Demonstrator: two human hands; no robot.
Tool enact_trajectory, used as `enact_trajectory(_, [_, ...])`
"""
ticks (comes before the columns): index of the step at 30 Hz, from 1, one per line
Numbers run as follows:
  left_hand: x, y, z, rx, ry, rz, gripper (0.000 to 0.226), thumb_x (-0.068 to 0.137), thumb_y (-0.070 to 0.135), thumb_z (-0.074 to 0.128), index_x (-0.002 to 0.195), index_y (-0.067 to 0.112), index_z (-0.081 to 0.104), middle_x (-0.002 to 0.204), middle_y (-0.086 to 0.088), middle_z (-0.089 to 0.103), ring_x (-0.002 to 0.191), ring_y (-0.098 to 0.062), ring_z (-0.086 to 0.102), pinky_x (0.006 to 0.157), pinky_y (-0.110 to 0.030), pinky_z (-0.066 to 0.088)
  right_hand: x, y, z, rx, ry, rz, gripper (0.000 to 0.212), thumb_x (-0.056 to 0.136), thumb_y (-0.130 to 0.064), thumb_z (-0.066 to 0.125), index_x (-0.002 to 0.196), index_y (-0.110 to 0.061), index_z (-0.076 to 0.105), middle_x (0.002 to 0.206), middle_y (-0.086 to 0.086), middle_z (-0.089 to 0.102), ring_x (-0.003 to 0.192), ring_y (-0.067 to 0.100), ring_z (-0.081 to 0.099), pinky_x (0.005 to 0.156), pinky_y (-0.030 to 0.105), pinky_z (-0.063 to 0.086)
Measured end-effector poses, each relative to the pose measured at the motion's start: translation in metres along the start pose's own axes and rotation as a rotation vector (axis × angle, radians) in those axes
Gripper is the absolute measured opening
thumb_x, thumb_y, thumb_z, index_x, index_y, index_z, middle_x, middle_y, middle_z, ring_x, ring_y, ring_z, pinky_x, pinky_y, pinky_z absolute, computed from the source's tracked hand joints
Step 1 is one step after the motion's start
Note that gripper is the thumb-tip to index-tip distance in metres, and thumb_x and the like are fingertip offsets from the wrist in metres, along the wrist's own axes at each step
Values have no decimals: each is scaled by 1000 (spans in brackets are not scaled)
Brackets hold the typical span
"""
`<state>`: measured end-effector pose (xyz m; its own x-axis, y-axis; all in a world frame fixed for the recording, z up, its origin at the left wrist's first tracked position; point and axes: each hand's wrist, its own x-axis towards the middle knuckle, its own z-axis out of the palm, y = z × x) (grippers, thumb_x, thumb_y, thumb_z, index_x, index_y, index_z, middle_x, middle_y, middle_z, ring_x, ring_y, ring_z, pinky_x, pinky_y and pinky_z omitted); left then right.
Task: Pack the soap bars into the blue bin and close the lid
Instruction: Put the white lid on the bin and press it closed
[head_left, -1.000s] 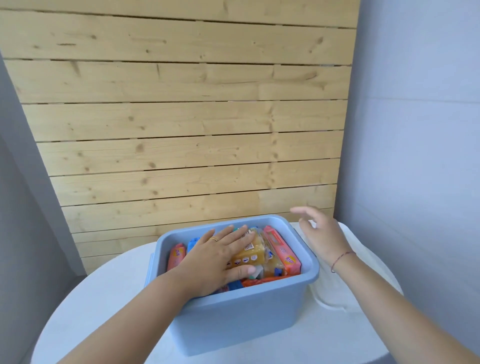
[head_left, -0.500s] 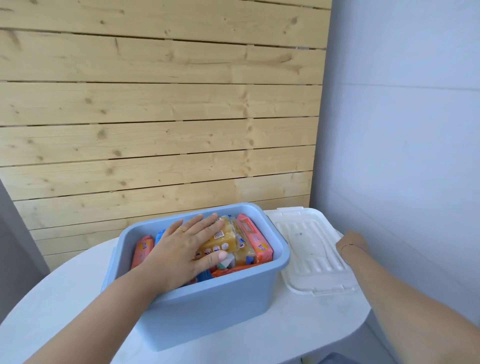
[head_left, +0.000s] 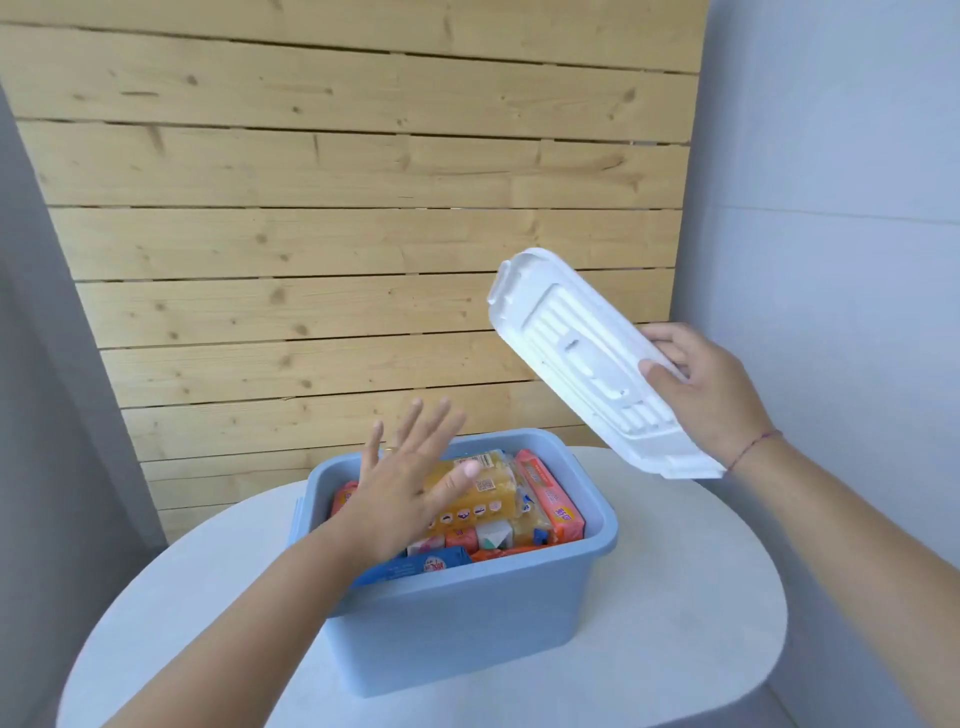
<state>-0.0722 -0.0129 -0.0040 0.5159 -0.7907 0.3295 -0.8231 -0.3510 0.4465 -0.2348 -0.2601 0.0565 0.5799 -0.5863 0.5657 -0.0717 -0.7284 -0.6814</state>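
Observation:
The blue bin (head_left: 457, 623) stands on the round white table, filled to the rim with several wrapped soap bars (head_left: 545, 499) in orange, yellow and blue packs. My left hand (head_left: 410, 483) hovers over the soap with fingers spread, holding nothing. My right hand (head_left: 701, 389) grips the white lid (head_left: 576, 353) by its right edge and holds it tilted in the air, above and to the right of the bin.
The round white table (head_left: 675, 623) carries only the bin. A wooden plank wall (head_left: 363, 208) rises close behind it. A grey-blue wall (head_left: 831, 208) stands on the right, near the table's edge.
My right hand took the lid from the table to the right of the bin and lifted it, tilted, into the air. My left hand rose off the soap bars.

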Motion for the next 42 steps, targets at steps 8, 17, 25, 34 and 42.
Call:
enact_trajectory(8, [-36,-23,-63,-798,444,-724,66,87,66,31,146,36,26,154,14,26,142,-16,25,111,-38,19,-114,-49,71,-344,-298,-633,39,70,-2,71,107,-14,74,110,-4,73,100,15,70,91,22,42])
enact_trajectory(17, [-39,-55,-27,-610,133,-810,55,88,41,54,136,23,37,112,2,56,97,-25,57,77,-35,45,-123,-42,71,-170,-588,-370,34,91,-37,52,119,-24,65,128,-13,62,120,-7,48,105,7,29])
enact_trajectory(25, [-30,-69,-25,-1017,14,-1082,61,82,60,54,119,12,60,114,-12,67,100,-32,65,88,-43,51,-30,8,82,-15,-598,745,63,88,-57,44,136,-16,46,134,7,56,119,28,56,103,36,43])
enact_trajectory(34, [-32,-88,-12,-977,32,-1123,75,61,73,65,111,18,66,106,-7,72,96,-28,69,92,-43,51,-30,27,90,392,-624,1086,66,74,-65,59,123,-21,61,117,3,70,104,24,67,92,35,52])
enact_trajectory(42, [-33,-95,-20,-721,194,-1094,67,50,63,79,91,11,67,81,-7,71,68,-26,67,53,-31,51,-36,33,92,409,-525,979,67,65,-62,70,117,-20,66,112,5,72,100,25,69,97,39,51])
